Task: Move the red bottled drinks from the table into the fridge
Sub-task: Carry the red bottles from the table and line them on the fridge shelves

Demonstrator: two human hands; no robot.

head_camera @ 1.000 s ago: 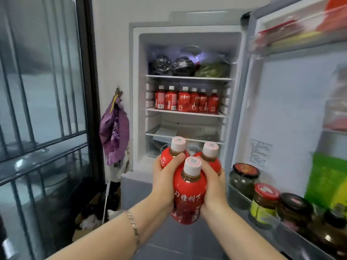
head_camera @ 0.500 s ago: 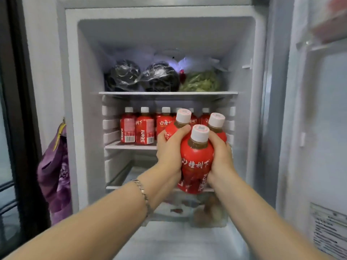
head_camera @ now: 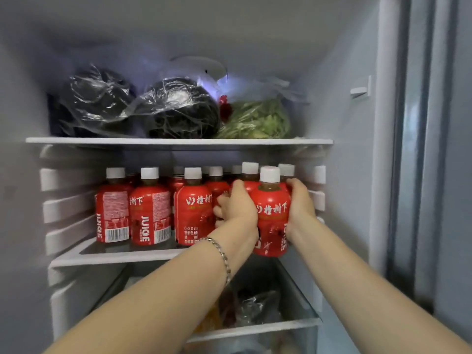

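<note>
Three red bottles [head_camera: 272, 213] are bunched between the hands at the right end of the middle shelf [head_camera: 115, 259] of the fridge [head_camera: 355, 154], the nearest bottle at the shelf's front edge. The left hand [head_camera: 237, 208] and the right hand [head_camera: 300, 203] each curl round the bunch from their own side, clasping it. Just left of the left hand stands a row of bottles [head_camera: 150, 208]. Above the hands, the upper shelf [head_camera: 102, 141] carries dark bags [head_camera: 178, 108] and greens [head_camera: 258, 121].

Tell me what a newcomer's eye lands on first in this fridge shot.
First, the cluster of three red bottles pressed between the left hand and right hand at the right end of the middle shelf. Next, the row of matching red bottles standing on that shelf to the left. Above, on the top shelf, dark plastic-wrapped bundles sit beside a bag of greens.
</note>
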